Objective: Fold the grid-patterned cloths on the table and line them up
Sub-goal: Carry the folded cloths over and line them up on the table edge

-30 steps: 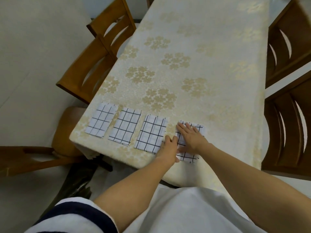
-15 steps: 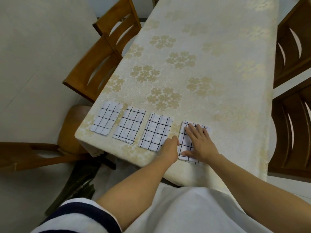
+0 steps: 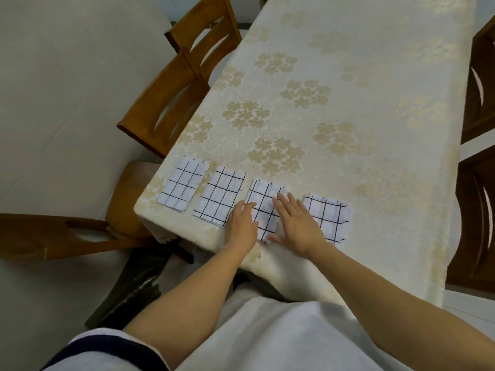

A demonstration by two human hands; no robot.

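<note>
Several folded white cloths with black grid lines lie in a row along the table's near edge. From left: a first cloth [image 3: 182, 187], a second cloth [image 3: 219, 198], a third cloth [image 3: 263, 207] and a fourth cloth [image 3: 328, 219]. My left hand [image 3: 242, 226] lies flat with straight fingers at the third cloth's left edge. My right hand [image 3: 296, 223] rests flat on that cloth's right side, fingers spread, partly covering it. Neither hand grips anything.
The table [image 3: 334, 116] wears a cream cloth with gold flower prints. Wooden chairs stand at the left [image 3: 171, 103], at the near left [image 3: 53, 236] and along the right side [image 3: 479, 210]. The table's near left corner is just left of the first cloth.
Both hands have moved left from the fourth cloth to the third one. The fourth cloth now lies uncovered. The view has shifted a little.
</note>
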